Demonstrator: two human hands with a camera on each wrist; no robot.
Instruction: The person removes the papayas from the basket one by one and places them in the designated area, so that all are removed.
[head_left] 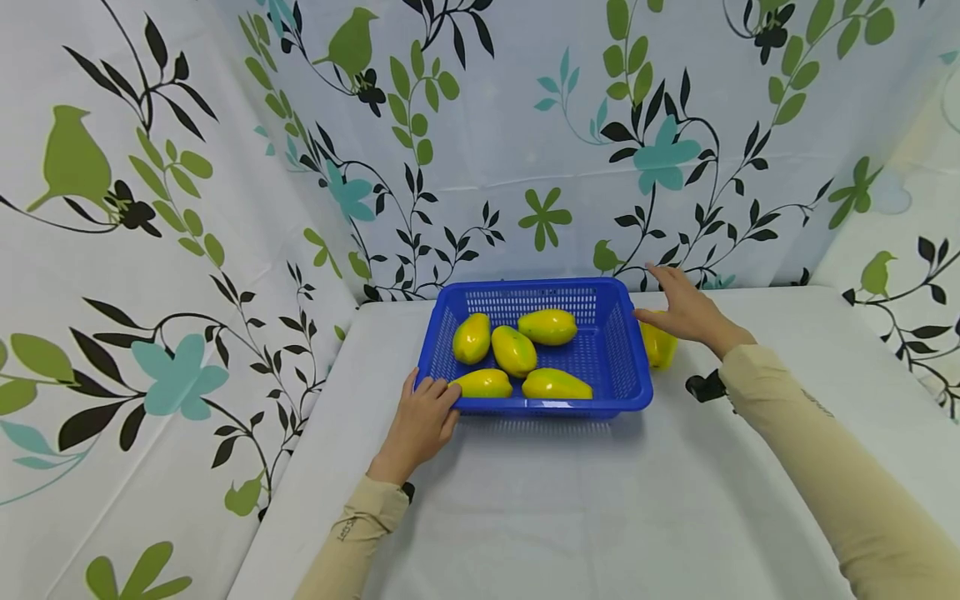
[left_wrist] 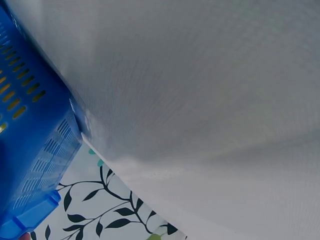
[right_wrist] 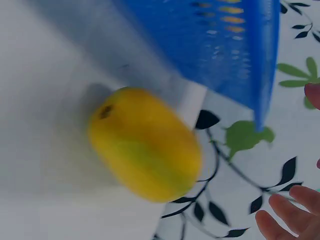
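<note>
A blue plastic basket (head_left: pixel 540 406) stands on the white table with several yellow-green mangoes (head_left: pixel 514 351) inside. At its front left corner, my left hand (head_left: pixel 420 421) grips the rim, fingers over the edge and thumb outside. Only a fingertip of that hand shows in the left wrist view, by the basket's rim (left_wrist: pixel 37 215). Another mango (right_wrist: pixel 145 145) lies on the table just outside the basket's right side. My right hand (head_left: pixel 693 310) hovers over it, fingers spread and holding nothing; in the head view the hand partly covers this mango.
White cloth (head_left: pixel 525 517) covers the table in front of the basket. Behind and to the left hang patterned curtains (head_left: pixel 480 167) with leaves and birds, close to the basket's back edge. A dark wrist camera (head_left: pixel 707 387) sits under the right wrist.
</note>
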